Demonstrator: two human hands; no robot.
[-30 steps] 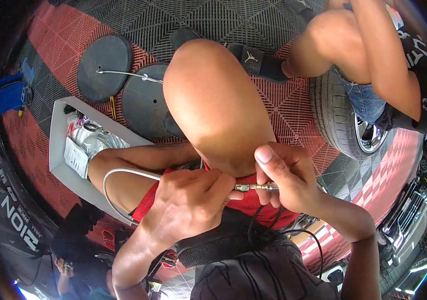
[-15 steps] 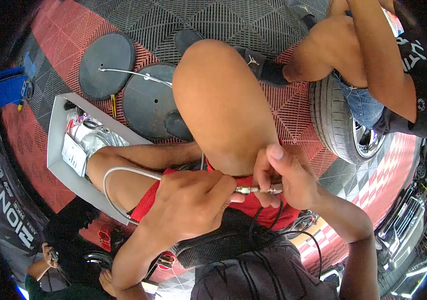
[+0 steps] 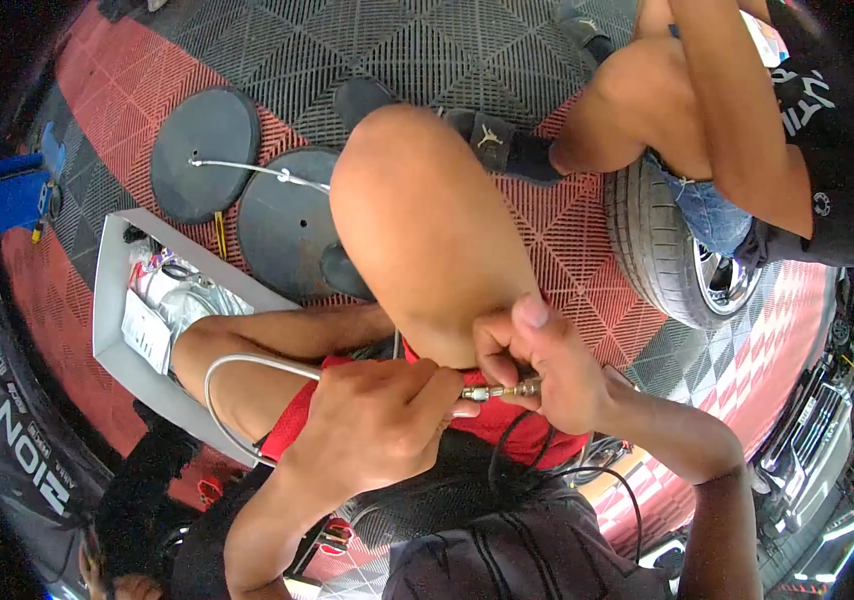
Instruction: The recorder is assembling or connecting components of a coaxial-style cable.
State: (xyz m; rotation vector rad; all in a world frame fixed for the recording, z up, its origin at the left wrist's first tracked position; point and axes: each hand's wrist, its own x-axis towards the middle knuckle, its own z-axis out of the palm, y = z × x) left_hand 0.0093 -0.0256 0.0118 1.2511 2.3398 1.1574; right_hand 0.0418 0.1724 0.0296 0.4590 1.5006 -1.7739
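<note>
In front of my lap my left hand [image 3: 377, 415] is closed round the end of a silver-grey hose [image 3: 210, 400], which loops out to the left. A small metal hose fitting [image 3: 487, 393] sticks out between my two hands. My right hand [image 3: 557, 365] has its fingers round the far end of this fitting, with the thumb raised off it. A thin black cable [image 3: 607, 470] hangs below the right wrist. How the fitting's threads sit is hidden by my fingers.
Left of my legs stands an open white box [image 3: 112, 300] with bagged parts. Beyond lie two black discs [image 3: 197, 185], a white hose [image 3: 247, 166] across them, and a yellow-handled tool [image 3: 221, 235]. At right, another person [image 3: 707, 130] sits by a tyre [image 3: 637, 235].
The whole view has shifted a little. My right hand has drawn slightly closer to the left, its fingers changing position on the fitting. The left hand keeps its grip.
</note>
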